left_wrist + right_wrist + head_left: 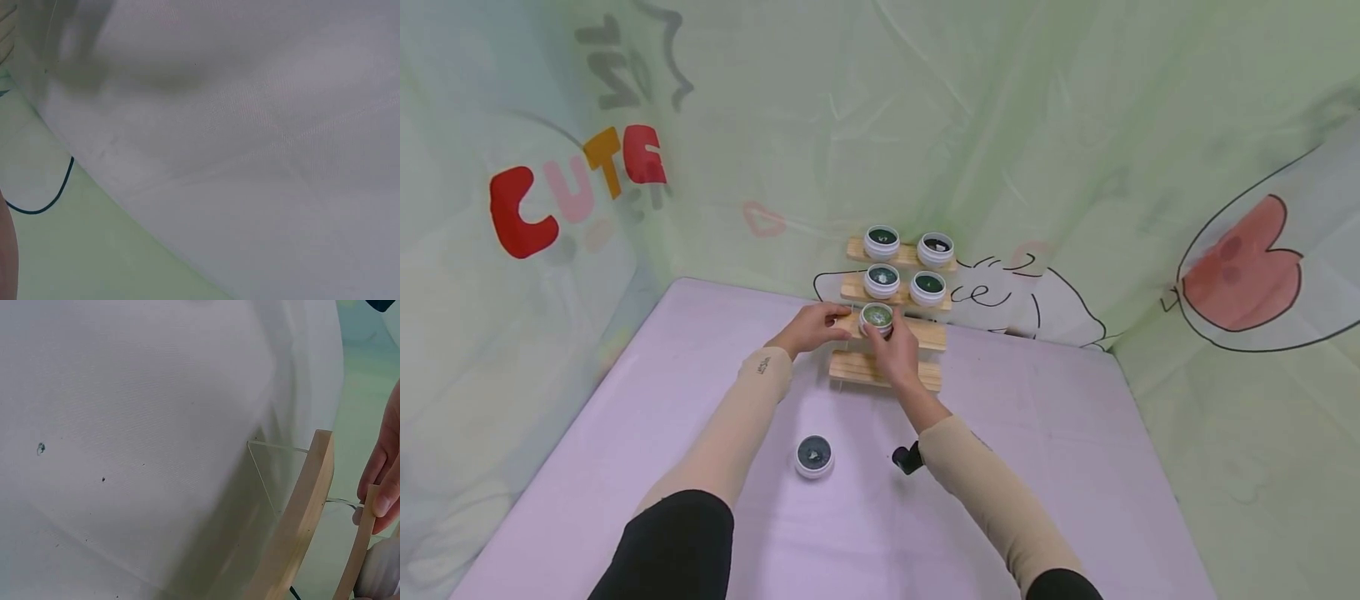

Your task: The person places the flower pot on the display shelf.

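Observation:
A tiered wooden display stand (886, 371) with clear supports stands at the back of the table. My right hand (897, 352) grips a small white round jar (877, 316) with a green top, at the left part of the second tier from the front. At that tier's left end, my left hand (812, 327) pinches the wooden board. The right wrist view shows the left hand's fingers (382, 487) on the board's end, beside the white jar (379, 572). In the left wrist view, only a sliver of skin (7, 250) shows at the edge.
Two dark-topped jars sit on each upper tier, among them one jar (936, 248) at the back right. Another jar (814, 456) stands on the lilac tablecloth (1030, 467) in front. A small black object (906, 458) lies beside the right sleeve. Printed curtains enclose the table.

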Tool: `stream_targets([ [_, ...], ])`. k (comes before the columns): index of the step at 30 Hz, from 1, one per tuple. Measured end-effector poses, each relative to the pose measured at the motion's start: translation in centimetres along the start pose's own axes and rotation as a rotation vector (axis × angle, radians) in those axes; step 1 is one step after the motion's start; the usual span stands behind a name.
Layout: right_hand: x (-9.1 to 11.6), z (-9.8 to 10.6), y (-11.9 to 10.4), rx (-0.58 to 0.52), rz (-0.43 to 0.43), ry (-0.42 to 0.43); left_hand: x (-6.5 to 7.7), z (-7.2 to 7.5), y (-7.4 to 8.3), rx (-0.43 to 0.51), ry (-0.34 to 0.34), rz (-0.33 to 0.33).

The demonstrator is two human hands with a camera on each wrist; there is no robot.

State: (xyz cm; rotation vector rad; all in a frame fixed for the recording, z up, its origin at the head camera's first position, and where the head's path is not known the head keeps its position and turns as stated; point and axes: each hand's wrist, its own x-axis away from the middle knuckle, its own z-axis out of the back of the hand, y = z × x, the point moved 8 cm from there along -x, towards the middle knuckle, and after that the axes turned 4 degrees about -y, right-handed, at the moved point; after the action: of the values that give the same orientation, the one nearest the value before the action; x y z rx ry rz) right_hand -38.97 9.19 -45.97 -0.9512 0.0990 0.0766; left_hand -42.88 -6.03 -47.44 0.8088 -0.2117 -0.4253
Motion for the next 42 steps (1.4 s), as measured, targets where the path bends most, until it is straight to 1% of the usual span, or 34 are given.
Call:
stream_targets([
  [4, -0.1, 0.0, 0.3, -0.021, 0.014, 0.012, -0.1, 0.0, -0.1, 0.01, -0.002, -0.003],
  [9, 0.6, 0.3, 0.1, -0.034, 0.034, 0.047, -0.3, -0.2, -0.3, 0.004, -0.004, -0.004],
  [12, 1.2, 0.3, 0.2, -0.036, 0.018, 0.036, -0.2, -0.1, -0.4, -0.002, -0.002, 0.004],
  [13, 1.4, 0.2, 0.3, -0.047, 0.007, 0.02, -0.2, -0.1, -0.4, -0.001, -0.002, 0.008],
  [16, 2.2, 0.2, 0.2, -0.044, 0.027, -0.003, 0.0, 0.0, -0.4, -0.001, -0.001, 0.017],
  [17, 2.6, 0.2, 0.1, -0.045, 0.042, -0.006, 0.0, 0.0, -0.3, 0.001, -0.001, 0.017],
  [21, 4.7, -0.1, 0.1, -0.061, 0.056, -0.036, 0.1, -0.1, -0.2, 0.01, 0.0, 0.018],
  [24, 6.3, -0.7, 0.4, -0.085, 0.044, -0.059, 0.1, -0.1, -0.3, 0.015, -0.002, 0.029],
  [29, 8.6, -1.4, 0.0, -0.125, 0.113, -0.073, 0.0, -0.1, -0.3, 0.007, -0.003, 0.028],
  [33, 10.4, -1.8, -0.9, -0.158, 0.172, -0.092, 0.0, 0.1, -0.3, 0.003, 0.007, 0.023],
  [37, 12.0, -2.4, -1.4, -0.188, 0.199, -0.114, 0.0, 0.1, -0.2, 0.011, 0.012, 0.02],
  [42, 13.9, -3.4, -1.8, -0.18, 0.217, -0.153, 0.0, 0.0, -0.2, 0.012, 0.016, 0.007],
])
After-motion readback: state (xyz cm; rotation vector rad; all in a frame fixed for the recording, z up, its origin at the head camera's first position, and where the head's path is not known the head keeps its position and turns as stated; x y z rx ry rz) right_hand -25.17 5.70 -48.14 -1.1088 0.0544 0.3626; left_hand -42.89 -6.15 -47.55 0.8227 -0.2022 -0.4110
